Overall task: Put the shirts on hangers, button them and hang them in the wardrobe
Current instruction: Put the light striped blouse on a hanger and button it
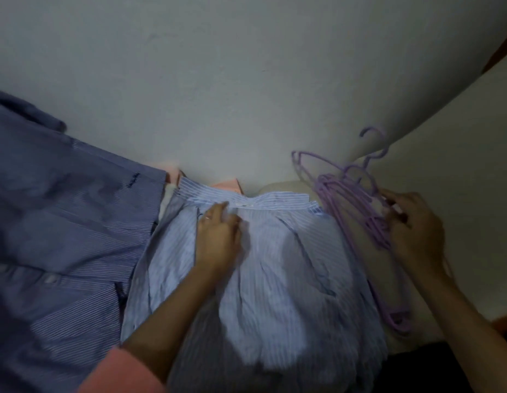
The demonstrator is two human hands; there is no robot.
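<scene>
A light blue striped shirt [278, 251] lies spread in the middle, collar towards the wall. My left hand [217, 236] rests on it just below the collar, fingers fairly straight. To the right lies a tangled bunch of purple hangers [357, 199], hooks pointing up to the right. My right hand [414, 222] grips the bunch, fingers curled round the hanger bars. A darker blue striped shirt [70, 222] lies on the left, buttons showing near its lower edge.
A pink garment [226, 184] peeks out behind the light shirt's collar. A pale wall [218, 80] rises right behind the shirts, with a second wall face [459, 165] at the right. The surface under the hangers is pale.
</scene>
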